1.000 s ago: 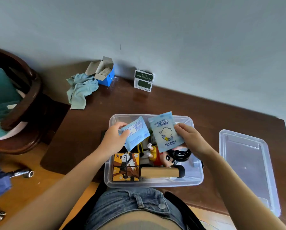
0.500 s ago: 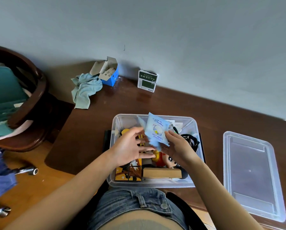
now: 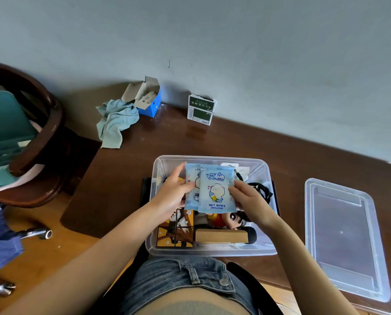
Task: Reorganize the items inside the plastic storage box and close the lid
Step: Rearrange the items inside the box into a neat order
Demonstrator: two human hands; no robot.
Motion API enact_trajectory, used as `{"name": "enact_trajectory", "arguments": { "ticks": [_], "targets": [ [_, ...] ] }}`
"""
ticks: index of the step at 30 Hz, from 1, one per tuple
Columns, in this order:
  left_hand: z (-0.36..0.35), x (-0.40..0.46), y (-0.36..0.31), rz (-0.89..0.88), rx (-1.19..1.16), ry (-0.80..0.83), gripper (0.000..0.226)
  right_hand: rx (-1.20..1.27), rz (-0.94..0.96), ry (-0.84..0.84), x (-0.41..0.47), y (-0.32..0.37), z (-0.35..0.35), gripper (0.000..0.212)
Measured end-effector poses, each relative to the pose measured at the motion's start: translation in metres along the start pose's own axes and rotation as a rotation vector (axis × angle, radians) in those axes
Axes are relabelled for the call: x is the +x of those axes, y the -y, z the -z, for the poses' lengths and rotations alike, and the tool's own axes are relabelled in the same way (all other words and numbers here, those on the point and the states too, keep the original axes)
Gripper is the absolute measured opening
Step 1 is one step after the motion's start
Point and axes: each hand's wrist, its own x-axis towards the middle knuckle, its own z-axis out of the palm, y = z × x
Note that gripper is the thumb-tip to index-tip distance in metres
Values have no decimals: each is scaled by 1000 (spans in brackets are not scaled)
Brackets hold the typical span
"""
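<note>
Plastic storage box [image 3: 261, 252], clear, lid off, sitting on the dark brown worktop [image 3: 212, 142] at the near edge, right in front of the person's waist. Inside: picture-cube puzzle [image 3: 175, 233] at the 7 o'clock corner, wooden block [image 3: 221, 236] just beside it toward 5 o'clock, cartoon doll [image 3: 229, 220] lying behind the block, black cable [image 3: 261, 192] coiled at 3 o'clock, some white packaging at the 1 o'clock corner, too hidden to identify. Held above the middle of the box: two wet wipes packets [image 3: 216, 193], pale blue, overlapped, front one upright with its printed face toward the camera. Left hand [image 3: 174, 194] gripping the packets' left edge, fingers behind, thumb in front. Right hand [image 3: 250, 201] pinching the right edge of the front packet with curled fingers. Clear lid [image 3: 344, 237] lying flat on the worktop at 3 o'clock of the box, apart from it. Farther out, along the wall: green-and-white carton [image 3: 201, 109] at 12 o'clock, open blue cardboard box [image 3: 148, 98] at 11 o'clock, crumpled teal cloth [image 3: 115, 121] touching it. Off the worktop at 9 o'clock: round dark wooden chair [image 3: 42, 137].
</note>
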Motion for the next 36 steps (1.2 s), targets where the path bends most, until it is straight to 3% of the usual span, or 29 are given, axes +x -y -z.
{"name": "enact_trajectory", "arguments": {
  "ticks": [3, 7, 13, 15, 17, 19, 22, 28, 32, 34, 36],
  "targets": [
    [1, -3, 0, 35, -15, -3, 32, -138, 64, -66, 2, 8, 0, 24],
    [4, -6, -1, 84, -104, 67, 36, -245, 99, -142, 8, 12, -8, 22],
    [19, -8, -5, 131, 234, 305, 65, -312, 174, -305, 17, 17, -2, 20],
    [21, -7, -10, 68, 420, 259, 59, -314, 219, -260, 16, 21, 5, 21],
    [22, -3, -14, -21, 480, 139, 39, -343, 251, -167, 16, 25, 10, 21],
    [21, 0, -15, -55, 404, 24, 24, -402, 276, -94, 15, 27, 10, 18],
    [14, 1, -12, 45, 190, -25, 9, -438, 277, -63, 17, 26, 1, 16],
    [1, -5, 0, 231, -239, 30, 35, -562, 208, -153, 19, 8, -31, 17],
    [8, -10, 2, 54, 14, 1, 29, -504, 205, -193, 21, 2, -47, 17],
    [20, -12, -6, -157, 186, -120, 32, -487, 203, -201, 27, 7, -49, 16],
    [36, -14, -16, -385, 331, -244, 35, -621, 223, -177, 35, 13, -49, 19]
  ]
}}
